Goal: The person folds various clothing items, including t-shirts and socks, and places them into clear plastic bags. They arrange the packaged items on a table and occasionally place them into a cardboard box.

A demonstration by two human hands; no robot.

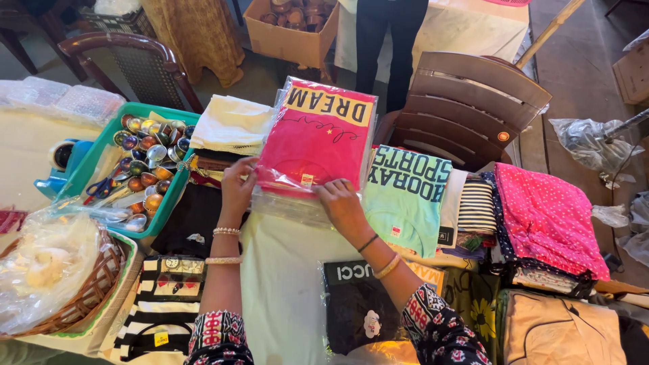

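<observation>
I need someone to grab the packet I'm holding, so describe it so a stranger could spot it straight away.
Start at the green tray of shiny round ornaments on the left of the table, then move right past the cream folded cloth. The pink shirt packet lies there in clear plastic, with the left hand and right hand gripping its near edge. Unlike the mint shirt beside it, it is bright pink with a yellow band.
</observation>
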